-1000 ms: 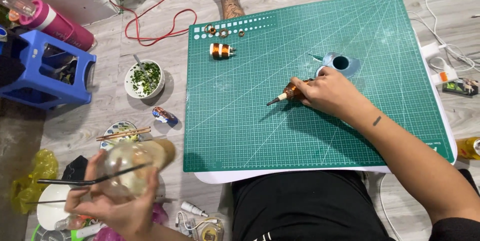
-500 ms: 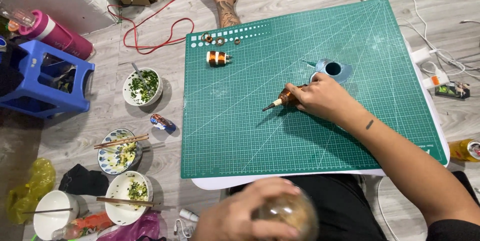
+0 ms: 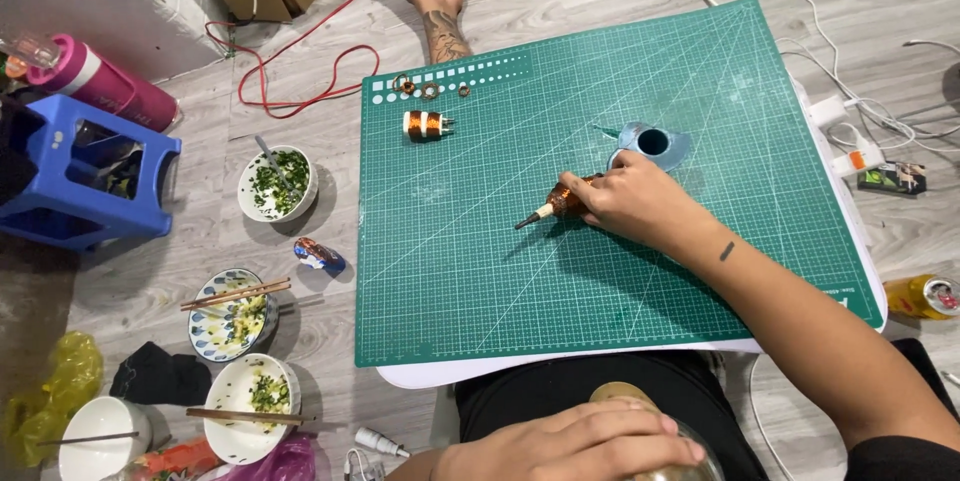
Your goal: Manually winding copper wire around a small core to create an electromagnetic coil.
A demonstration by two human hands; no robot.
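A pale wood-grain floor is spreading out around a green cutting mat [image 3: 500, 271] that is lying on a white lap desk [image 3: 420, 374] across the person's legs. The right hand [image 3: 630, 203] is resting on the mat, its fingers [image 3: 597, 203] pinching a small copper-wound tool with a pale pointed tip [image 3: 553, 205], the tip touching the gridded surface. The left hand [image 3: 570, 446] is lying low at the frame's edge, fingers pressed together over a rounded glass jar with a brass-coloured lid [image 3: 640, 403] — held in the lap, below the desk.

Judging by this, the work is sitting at a pause between steps: the jar is being brought in while the tool is waiting. The next move probably calls for a free hand, so one of the two things would need setting down on the mat.

A banded copper coil [image 3: 425, 124] is lying near the mat's far corner, with small metal rings [image 3: 430, 91] just beyond — shiny, hard pieces against matte rubbery green. A blue glossy holder with a round hole [image 3: 652, 144] is sitting just beside the right hand. Ceramic bowls with chopsticks [image 3: 235, 313] are standing on the floor to the left.
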